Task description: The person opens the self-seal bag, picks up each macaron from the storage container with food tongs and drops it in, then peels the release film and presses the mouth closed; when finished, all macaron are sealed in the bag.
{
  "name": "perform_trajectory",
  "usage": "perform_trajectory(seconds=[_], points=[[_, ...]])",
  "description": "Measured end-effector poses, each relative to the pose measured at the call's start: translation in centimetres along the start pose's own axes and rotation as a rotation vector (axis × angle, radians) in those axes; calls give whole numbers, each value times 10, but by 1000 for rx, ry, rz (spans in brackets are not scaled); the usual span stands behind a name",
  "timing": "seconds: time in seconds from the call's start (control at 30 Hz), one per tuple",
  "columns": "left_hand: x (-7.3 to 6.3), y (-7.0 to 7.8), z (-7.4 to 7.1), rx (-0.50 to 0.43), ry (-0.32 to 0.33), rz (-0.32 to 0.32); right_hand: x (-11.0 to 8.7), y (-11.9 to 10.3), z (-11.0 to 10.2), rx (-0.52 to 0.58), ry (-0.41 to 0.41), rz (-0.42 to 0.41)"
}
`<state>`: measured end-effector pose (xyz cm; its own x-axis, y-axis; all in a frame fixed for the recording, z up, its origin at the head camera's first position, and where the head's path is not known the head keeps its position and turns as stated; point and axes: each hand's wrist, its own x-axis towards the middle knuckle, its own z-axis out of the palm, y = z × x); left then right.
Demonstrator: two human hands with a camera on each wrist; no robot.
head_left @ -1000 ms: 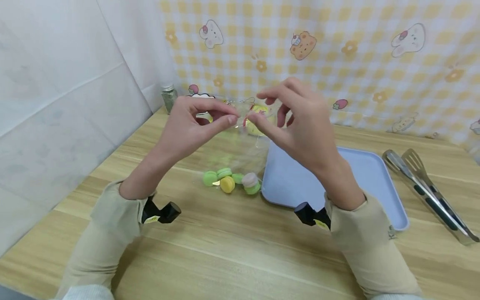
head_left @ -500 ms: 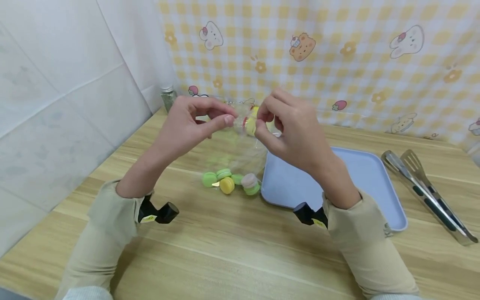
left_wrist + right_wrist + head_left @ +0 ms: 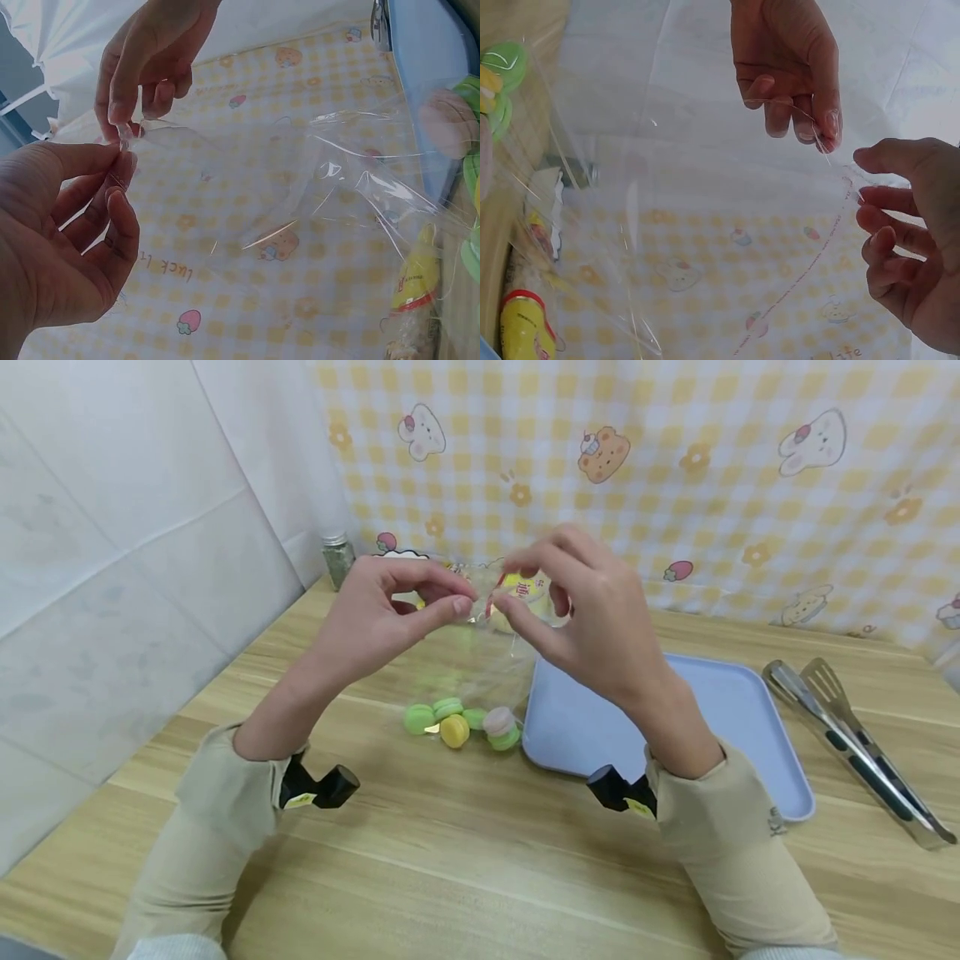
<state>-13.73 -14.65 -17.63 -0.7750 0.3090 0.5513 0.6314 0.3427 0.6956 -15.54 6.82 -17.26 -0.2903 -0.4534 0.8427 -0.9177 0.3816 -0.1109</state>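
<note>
A clear plastic bag (image 3: 480, 672) hangs from my left hand (image 3: 378, 622), whose thumb and index finger pinch its top edge. Several macarons, green ones, a yellow one (image 3: 454, 731) and a pale pinkish one (image 3: 498, 721), show at its lower end. My right hand (image 3: 600, 614) is at the same edge, thumb and index finger spread apart. In the right wrist view, the bag's edge runs right at the fingertips of my right hand (image 3: 911, 232). The left wrist view shows the bag's film (image 3: 337, 172) stretching away from both hands.
Behind the bag lies a yellow-and-red labelled packet (image 3: 521, 589). A pale blue tray (image 3: 585, 727) sits to the right, with metal tongs (image 3: 847, 743) with a slotted end beside it. A jar of green flakes (image 3: 337, 560) stands at the back left, near the checked curtain (image 3: 667, 493).
My right thumb and index finger came together half a second ago and are now spread apart again. My left hand keeps its pinch almost unmoved. The macarons stay in place.
</note>
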Motion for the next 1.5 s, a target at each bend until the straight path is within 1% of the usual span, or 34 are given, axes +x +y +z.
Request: perform_trajectory(seconds=[0.13, 0.33, 0.47, 0.6, 0.77, 0.87, 1.0, 1.2, 1.33, 1.43, 1.5], points=[[1, -1, -1, -19, -13, -5, -1, 1, -1, 50, 3, -25], [1, -4, -4, -68, -56, -41, -2, 0, 2, 109, 12, 25], [0, -4, -3, -63, -69, -42, -3, 0, 5, 98, 7, 26], [0, -4, -2, -55, -52, -20, -2, 2, 7, 81, 9, 4], [0, -4, -2, -49, -45, -15, -1, 3, 7, 124, 27, -30], [0, -3, -3, -44, -46, -9, -1, 3, 6, 141, 37, -37], [1, -3, -4, -42, -32, -9, -1, 4, 3, 124, 24, -20], [3, -6, -5, -48, -2, -19, -2, 7, 4, 112, -9, 42], [5, -8, -6, -113, 63, -32, -1, 10, 3, 111, 5, 99], [5, -9, -7, -183, 106, -51, -2, 13, 1, 109, 20, 132], [6, -10, -8, -214, 129, -69, -2, 15, -1, 101, 23, 148]])
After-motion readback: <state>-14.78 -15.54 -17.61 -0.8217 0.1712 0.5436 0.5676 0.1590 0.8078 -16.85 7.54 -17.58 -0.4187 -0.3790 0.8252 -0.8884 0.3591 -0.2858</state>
